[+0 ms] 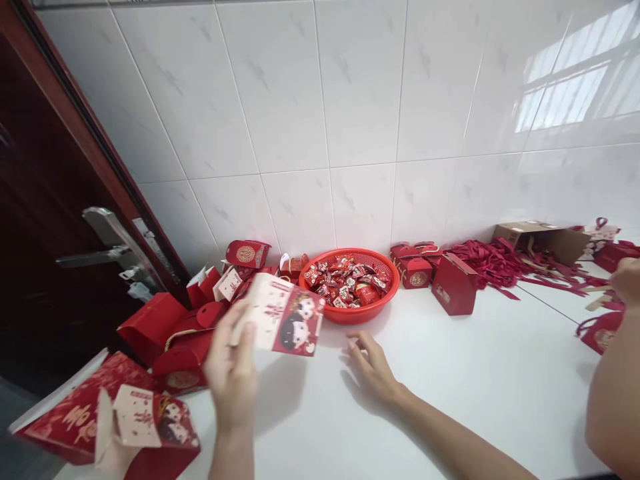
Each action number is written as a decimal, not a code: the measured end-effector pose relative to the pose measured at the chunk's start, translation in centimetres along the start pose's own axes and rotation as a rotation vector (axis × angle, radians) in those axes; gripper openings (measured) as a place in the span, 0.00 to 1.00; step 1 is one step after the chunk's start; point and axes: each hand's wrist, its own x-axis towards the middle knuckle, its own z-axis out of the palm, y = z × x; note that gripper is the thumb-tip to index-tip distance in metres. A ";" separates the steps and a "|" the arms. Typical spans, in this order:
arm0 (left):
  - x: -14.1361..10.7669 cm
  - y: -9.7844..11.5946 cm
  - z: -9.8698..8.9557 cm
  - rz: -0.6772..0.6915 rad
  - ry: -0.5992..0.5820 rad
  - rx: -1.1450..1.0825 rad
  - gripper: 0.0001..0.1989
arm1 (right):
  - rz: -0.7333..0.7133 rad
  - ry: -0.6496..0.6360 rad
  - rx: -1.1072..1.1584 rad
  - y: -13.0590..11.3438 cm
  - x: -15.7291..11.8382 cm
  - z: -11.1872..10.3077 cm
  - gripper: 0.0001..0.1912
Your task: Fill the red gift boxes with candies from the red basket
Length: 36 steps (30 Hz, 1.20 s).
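My left hand [233, 363] is closed around a cream and red candy gift box [283, 317] printed with two cartoon faces, held tilted above the white table. My right hand [370, 363] hangs low over the tabletop, holding nothing, its fingers loosely bent and a little apart. Just beyond it stands a red plastic basket [350, 317], filled with small wrapped candies [345, 283] in red wrappers. The side of the box against my left palm is hidden.
Red gift boxes [185, 340] crowd the left beside a door handle [107, 247]. Further boxes [455, 283], dark red ribbons [487, 260] and a cardboard box [540, 237] line the tiled wall. Another person's arm [613, 387] reaches in at right, near a small red bag [597, 333].
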 end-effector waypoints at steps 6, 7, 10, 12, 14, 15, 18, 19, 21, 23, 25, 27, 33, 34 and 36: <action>0.0 -2.5 4.7 -0.261 -0.239 -0.204 0.29 | 0.038 0.102 0.246 -0.4 1.3 -2.3 0.20; 0.0 -2.6 4.9 -0.283 -0.259 -0.227 0.30 | 0.041 0.086 0.268 -0.6 1.4 -2.5 0.20; 0.1 -2.8 5.2 -0.334 -0.312 -0.278 0.31 | 0.058 0.027 0.297 -1.2 1.6 -2.9 0.21; 0.3 -3.1 5.5 -0.332 -0.330 -0.288 0.30 | 0.068 -0.005 0.312 -1.4 1.7 -3.1 0.19; 0.6 -3.6 5.8 -0.327 -0.351 -0.294 0.29 | 0.109 -0.011 0.357 -1.3 2.0 -3.4 0.15; 0.7 -3.8 5.9 -0.333 -0.359 -0.297 0.29 | 0.142 -0.001 0.396 -1.2 2.1 -3.5 0.15; 1.0 -4.1 6.4 -0.356 -0.394 -0.282 0.28 | 0.276 0.024 0.541 -0.4 2.6 -4.1 0.17; 1.1 -3.9 6.5 -0.352 -0.412 -0.267 0.28 | 0.321 0.011 0.596 -0.2 2.7 -4.3 0.17; 1.2 -3.3 6.6 -0.307 -0.478 -0.229 0.27 | 0.388 -0.045 0.692 0.0 2.9 -4.7 0.19; 1.4 -2.4 6.5 -0.236 -0.598 -0.186 0.27 | 0.386 -0.112 0.735 0.0 2.9 -4.9 0.21; 1.5 -1.8 6.4 -0.164 -0.764 -0.141 0.27 | 0.325 -0.177 0.718 -0.3 2.8 -4.9 0.23; 1.6 -1.5 6.3 -0.118 -0.917 -0.103 0.26 | 0.264 -0.240 0.676 -0.5 2.6 -4.8 0.28; 1.4 -2.6 6.1 -0.181 -1.079 -0.071 0.17 | 0.183 -0.345 0.479 0.0 2.1 -4.4 0.35; 1.3 -2.9 6.0 -0.207 -1.094 -0.077 0.16 | 0.163 -0.340 0.421 0.1 2.1 -4.4 0.34; 1.2 -3.3 5.9 -0.260 -1.142 -0.088 0.15 | 0.118 -0.321 0.327 0.4 2.2 -4.5 0.34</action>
